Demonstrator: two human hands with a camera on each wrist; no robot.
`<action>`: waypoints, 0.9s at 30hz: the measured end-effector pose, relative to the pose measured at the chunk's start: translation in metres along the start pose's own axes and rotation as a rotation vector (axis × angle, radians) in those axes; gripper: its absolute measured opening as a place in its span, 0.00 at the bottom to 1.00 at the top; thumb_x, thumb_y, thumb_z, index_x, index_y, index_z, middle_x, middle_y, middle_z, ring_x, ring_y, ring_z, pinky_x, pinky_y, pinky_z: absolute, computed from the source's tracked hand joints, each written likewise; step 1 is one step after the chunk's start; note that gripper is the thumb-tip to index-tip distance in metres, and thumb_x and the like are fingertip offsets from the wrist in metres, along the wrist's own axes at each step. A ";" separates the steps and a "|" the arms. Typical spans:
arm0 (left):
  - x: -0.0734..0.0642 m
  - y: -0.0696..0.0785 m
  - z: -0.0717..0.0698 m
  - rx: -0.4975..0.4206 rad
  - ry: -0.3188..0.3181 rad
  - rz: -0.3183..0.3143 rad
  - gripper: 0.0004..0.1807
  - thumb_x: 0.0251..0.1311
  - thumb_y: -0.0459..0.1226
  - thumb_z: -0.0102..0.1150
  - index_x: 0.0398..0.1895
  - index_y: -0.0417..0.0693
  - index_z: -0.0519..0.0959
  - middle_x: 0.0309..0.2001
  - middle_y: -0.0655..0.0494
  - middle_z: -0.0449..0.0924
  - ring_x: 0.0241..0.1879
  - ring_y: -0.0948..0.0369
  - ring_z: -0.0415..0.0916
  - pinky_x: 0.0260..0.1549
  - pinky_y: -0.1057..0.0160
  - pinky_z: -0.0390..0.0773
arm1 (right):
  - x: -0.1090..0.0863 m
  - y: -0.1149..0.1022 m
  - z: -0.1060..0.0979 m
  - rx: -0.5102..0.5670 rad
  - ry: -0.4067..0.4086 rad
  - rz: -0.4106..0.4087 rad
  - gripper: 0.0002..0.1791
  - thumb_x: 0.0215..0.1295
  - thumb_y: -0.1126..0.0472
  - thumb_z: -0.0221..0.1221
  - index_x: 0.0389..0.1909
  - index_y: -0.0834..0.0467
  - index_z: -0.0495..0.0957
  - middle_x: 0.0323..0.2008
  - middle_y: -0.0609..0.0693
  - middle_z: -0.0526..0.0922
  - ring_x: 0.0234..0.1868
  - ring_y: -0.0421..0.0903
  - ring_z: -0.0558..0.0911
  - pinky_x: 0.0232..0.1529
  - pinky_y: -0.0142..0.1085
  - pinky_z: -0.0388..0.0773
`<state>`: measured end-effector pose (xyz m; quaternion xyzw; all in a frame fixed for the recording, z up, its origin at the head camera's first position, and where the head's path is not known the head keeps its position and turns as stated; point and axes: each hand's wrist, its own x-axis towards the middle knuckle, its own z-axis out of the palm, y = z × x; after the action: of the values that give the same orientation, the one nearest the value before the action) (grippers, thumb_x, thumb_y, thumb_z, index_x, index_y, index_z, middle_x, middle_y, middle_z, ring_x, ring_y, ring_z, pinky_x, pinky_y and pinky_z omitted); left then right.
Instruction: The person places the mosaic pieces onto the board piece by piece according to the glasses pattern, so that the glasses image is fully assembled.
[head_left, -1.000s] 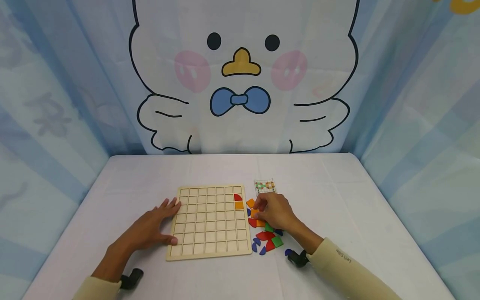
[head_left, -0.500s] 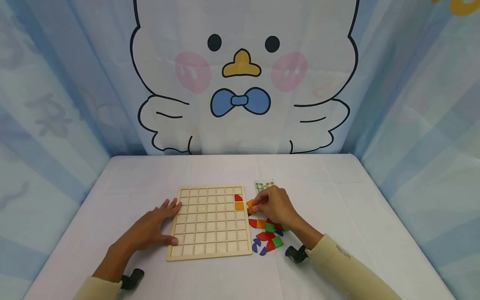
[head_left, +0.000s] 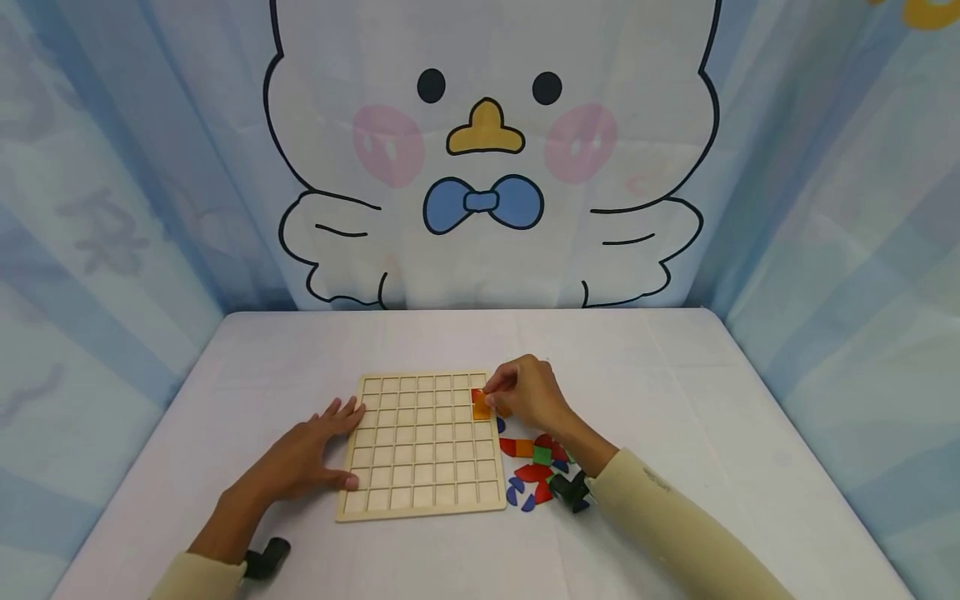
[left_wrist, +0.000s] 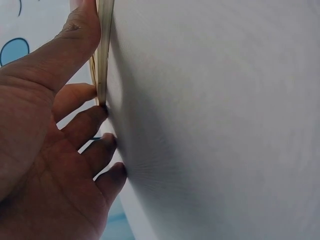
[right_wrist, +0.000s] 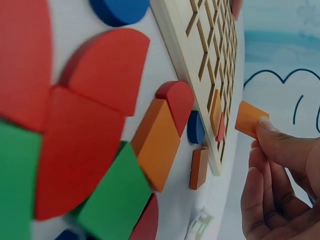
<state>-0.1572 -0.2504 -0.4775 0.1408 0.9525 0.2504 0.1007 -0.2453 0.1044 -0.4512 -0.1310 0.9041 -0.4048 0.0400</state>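
Observation:
My left hand (head_left: pixel 315 450) rests at the left edge of a wooden grid board (head_left: pixel 420 454), fingers spread, thumb and fingertips touching the frame. My right hand (head_left: pixel 528 396) is over the board's upper right edge. Between thumb and fingers it pinches an orange square tile (right_wrist: pixel 249 119), held above the board in the right wrist view. Two pieces sit in the grid's right column: a red rounded piece (right_wrist: pixel 221 127) and an orange square (right_wrist: pixel 215 111). In the head view the held tile overlaps that orange square, and its exact cell is hard to tell.
Loose tiles lie right of the board: red pieces (head_left: pixel 532 472), a green square (head_left: pixel 542 455), orange ones (right_wrist: pixel 160 145) and blue ones (head_left: pixel 516 483). A small printed card (right_wrist: pixel 200 224) lies beyond them. A curtain (head_left: pixel 487 258) with a cartoon figure hangs behind the white table.
My right hand picked the orange square tile from the loose pieces and moved left and slightly away, to the board's upper right edge. The left hand has stayed in place.

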 end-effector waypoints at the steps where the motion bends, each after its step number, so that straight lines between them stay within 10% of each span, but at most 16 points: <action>1: 0.000 0.000 0.000 -0.004 0.002 0.002 0.63 0.44 0.56 0.83 0.83 0.47 0.61 0.84 0.41 0.54 0.83 0.34 0.49 0.78 0.27 0.55 | 0.002 -0.001 0.001 -0.002 0.002 -0.006 0.07 0.62 0.64 0.76 0.27 0.50 0.91 0.28 0.42 0.90 0.29 0.43 0.82 0.31 0.33 0.83; 27: 0.000 -0.003 0.001 -0.029 0.012 -0.002 0.64 0.44 0.56 0.83 0.83 0.46 0.61 0.84 0.41 0.55 0.84 0.35 0.49 0.78 0.27 0.54 | 0.036 -0.010 0.032 -0.082 -0.058 -0.024 0.06 0.65 0.63 0.74 0.28 0.53 0.90 0.28 0.44 0.90 0.29 0.40 0.83 0.33 0.32 0.82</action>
<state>-0.1573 -0.2523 -0.4802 0.1371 0.9496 0.2648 0.0971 -0.2719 0.0656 -0.4641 -0.1551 0.9168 -0.3637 0.0558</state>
